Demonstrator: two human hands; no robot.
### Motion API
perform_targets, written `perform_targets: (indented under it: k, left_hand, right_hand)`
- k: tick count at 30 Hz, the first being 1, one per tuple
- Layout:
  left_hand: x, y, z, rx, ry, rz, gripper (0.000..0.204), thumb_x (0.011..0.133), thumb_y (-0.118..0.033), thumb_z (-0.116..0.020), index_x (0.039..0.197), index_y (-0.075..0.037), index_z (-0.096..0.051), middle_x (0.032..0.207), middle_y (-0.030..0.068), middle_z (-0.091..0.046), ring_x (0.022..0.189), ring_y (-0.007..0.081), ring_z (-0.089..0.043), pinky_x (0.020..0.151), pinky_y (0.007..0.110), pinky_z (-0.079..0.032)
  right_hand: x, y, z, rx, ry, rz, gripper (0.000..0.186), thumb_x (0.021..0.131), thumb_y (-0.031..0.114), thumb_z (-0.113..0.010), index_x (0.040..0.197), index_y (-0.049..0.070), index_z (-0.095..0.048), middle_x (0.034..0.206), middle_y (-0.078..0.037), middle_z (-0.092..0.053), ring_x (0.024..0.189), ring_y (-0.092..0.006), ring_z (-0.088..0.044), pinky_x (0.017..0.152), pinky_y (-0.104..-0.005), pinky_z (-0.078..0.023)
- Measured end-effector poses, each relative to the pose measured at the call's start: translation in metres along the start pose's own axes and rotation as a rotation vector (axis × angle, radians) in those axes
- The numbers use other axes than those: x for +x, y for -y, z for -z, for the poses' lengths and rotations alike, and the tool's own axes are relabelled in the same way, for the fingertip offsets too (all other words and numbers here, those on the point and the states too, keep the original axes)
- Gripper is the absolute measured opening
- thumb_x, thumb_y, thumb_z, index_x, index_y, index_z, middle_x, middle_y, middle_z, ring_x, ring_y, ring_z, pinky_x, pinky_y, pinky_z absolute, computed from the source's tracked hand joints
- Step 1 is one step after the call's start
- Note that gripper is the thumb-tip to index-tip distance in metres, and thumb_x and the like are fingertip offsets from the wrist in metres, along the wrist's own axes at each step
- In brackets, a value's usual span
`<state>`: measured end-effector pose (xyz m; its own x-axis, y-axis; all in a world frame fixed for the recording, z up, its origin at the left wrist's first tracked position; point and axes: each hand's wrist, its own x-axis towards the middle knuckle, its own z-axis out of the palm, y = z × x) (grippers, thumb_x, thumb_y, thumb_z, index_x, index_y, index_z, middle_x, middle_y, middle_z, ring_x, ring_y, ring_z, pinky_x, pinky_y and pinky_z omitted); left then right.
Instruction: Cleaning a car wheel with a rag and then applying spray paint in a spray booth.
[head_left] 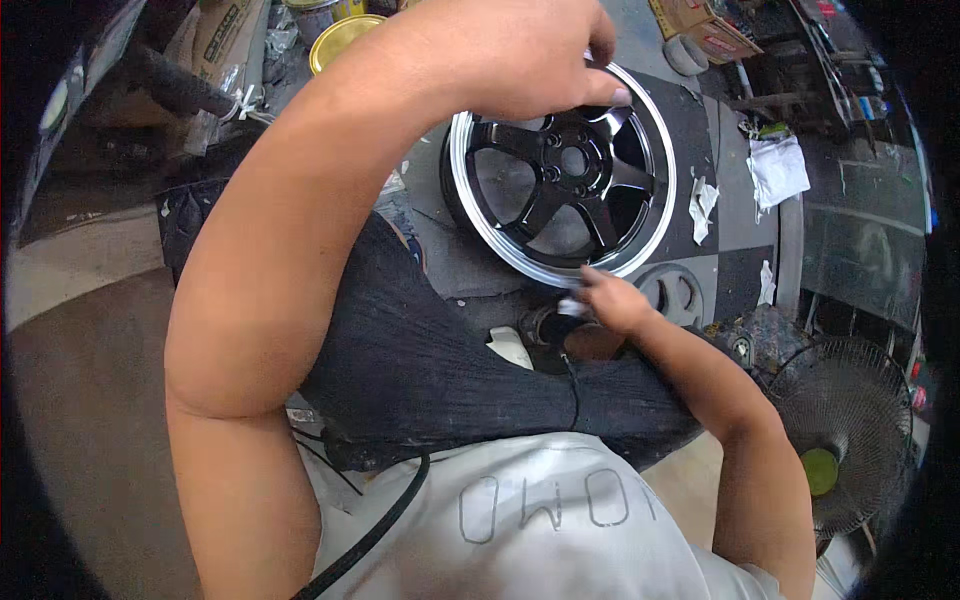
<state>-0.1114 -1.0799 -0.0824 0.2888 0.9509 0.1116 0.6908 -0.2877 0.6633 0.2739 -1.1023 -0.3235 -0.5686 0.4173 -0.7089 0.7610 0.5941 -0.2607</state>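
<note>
A black multi-spoke car wheel rim with a bright silver lip faces up in front of me, tilted slightly. My left hand reaches across to its far edge, thumb inside the lip and fingers over the outer side, partly hidden by the hand itself. At the near edge, my right hand has its fingers bent against the lip, slightly blurred. A small white wad, like cloth or paper, shows at its fingertips.
A grey round wheel-like part lies just right of the rim. A caged fan stands at the lower right. White cloth hangs at the right, a white scrap lies nearer, and a yellow-lidded can stands at the far left.
</note>
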Motion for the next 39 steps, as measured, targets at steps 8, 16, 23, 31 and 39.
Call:
perform_targets:
  k: [8,16,23,31,39]
  left_hand:
    - [0.006,-0.004,0.010,-0.114,-0.128,-0.060,0.037,0.091,-0.025,-0.070,0.109,0.007,-0.074,0.102,0.0287,-0.073,0.099,0.0405,-0.072,0.090,0.044,-0.056]
    - [0.040,0.018,-0.015,-0.053,-0.398,0.002,0.031,0.089,-0.024,-0.078,0.111,-0.002,-0.075,0.095,0.0141,-0.075,0.082,0.0213,-0.071,0.076,0.033,-0.056]
    - [0.047,0.033,-0.013,-0.062,-0.326,0.143,0.032,0.090,-0.016,-0.076,0.118,-0.001,-0.073,0.097,0.0099,-0.074,0.085,0.0135,-0.067,0.077,0.027,-0.053]
    - [0.048,0.018,-0.018,-0.203,-0.179,0.220,0.035,0.095,-0.016,-0.070,0.125,0.001,-0.070,0.110,0.0099,-0.074,0.100,0.0141,-0.065,0.091,0.029,-0.050]
    - [0.063,0.005,-0.029,-0.197,-0.216,0.076,0.042,0.093,-0.031,-0.072,0.119,0.003,-0.073,0.093,0.0111,-0.076,0.078,0.0135,-0.066,0.070,0.029,-0.051]
  right_hand:
    - [0.106,0.104,0.050,-0.131,-0.255,0.523,0.018,0.095,0.017,-0.056,0.099,0.005,-0.068,0.111,-0.015,-0.064,0.104,-0.0353,-0.067,0.089,-0.0467,-0.057]
    - [0.288,0.080,0.244,-0.113,-0.507,0.128,0.027,0.088,0.022,-0.067,0.108,0.006,-0.076,0.121,-0.020,-0.071,0.109,-0.0359,-0.071,0.093,-0.0453,-0.058]
    - [0.291,-0.116,0.317,-0.123,-0.439,-0.395,0.031,0.081,0.027,-0.078,0.104,0.007,-0.079,0.109,-0.017,-0.077,0.102,-0.0327,-0.075,0.090,-0.0432,-0.059]
    - [0.147,-0.264,0.201,-0.054,-0.215,-0.705,0.049,0.075,0.047,-0.085,0.101,0.006,-0.080,0.104,-0.018,-0.077,0.098,-0.0322,-0.075,0.087,-0.0426,-0.059]
    - [0.030,-0.204,0.037,0.407,-0.104,-0.742,0.052,0.091,0.051,-0.071,0.103,0.000,-0.078,0.097,-0.021,-0.076,0.083,-0.0314,-0.076,0.075,-0.0441,-0.059]
